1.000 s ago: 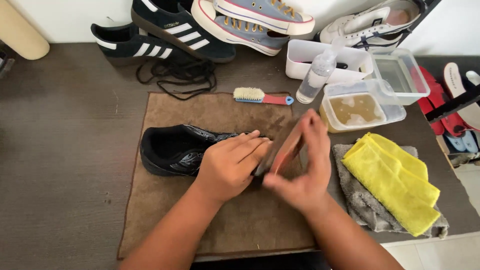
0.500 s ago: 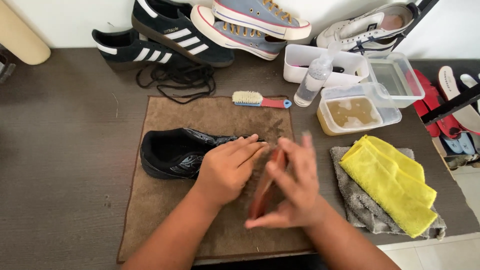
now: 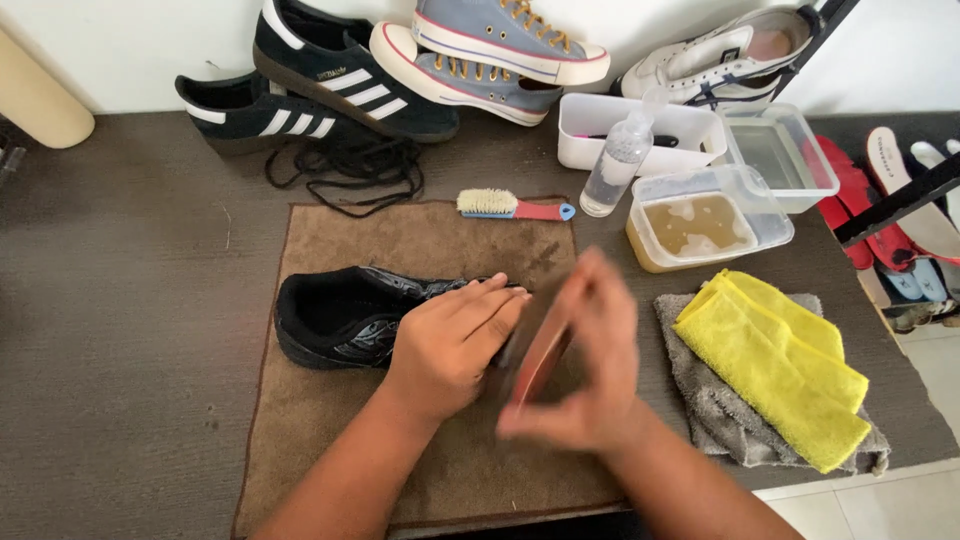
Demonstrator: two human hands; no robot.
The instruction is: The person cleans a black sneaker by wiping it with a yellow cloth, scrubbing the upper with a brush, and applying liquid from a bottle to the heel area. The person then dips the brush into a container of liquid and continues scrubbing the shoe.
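A: What are the fingers doing?

B: The left hand point(image 3: 447, 345) lies palm down with its fingers spread flat across the front of a black low-top shoe point(image 3: 345, 315), pressing on it rather than curling round it. The right hand point(image 3: 585, 375) is blurred; its fingers are wrapped around a flat reddish-brown wooden brush point(image 3: 535, 360), held tilted against the shoe's toe just beside the left fingertips.

A: And where does the shoe sit?

B: On its side on a brown rectangular cloth mat point(image 3: 330, 450), heel towards the left, on the dark wood-grain table point(image 3: 120, 330).

A: What's around them?

B: At the mat's far edge, a small pale-bristled brush with a blue and red handle point(image 3: 512, 206). Right of it, a clear spray bottle point(image 3: 614, 160) and a clear plastic tub of murky brown water point(image 3: 700, 228). Near the right hand, a folded yellow cloth point(image 3: 775, 365) lies on a grey towel point(image 3: 715, 415). Loose black laces point(image 3: 350, 165) lie beyond the mat, in front of several sneakers along the wall.
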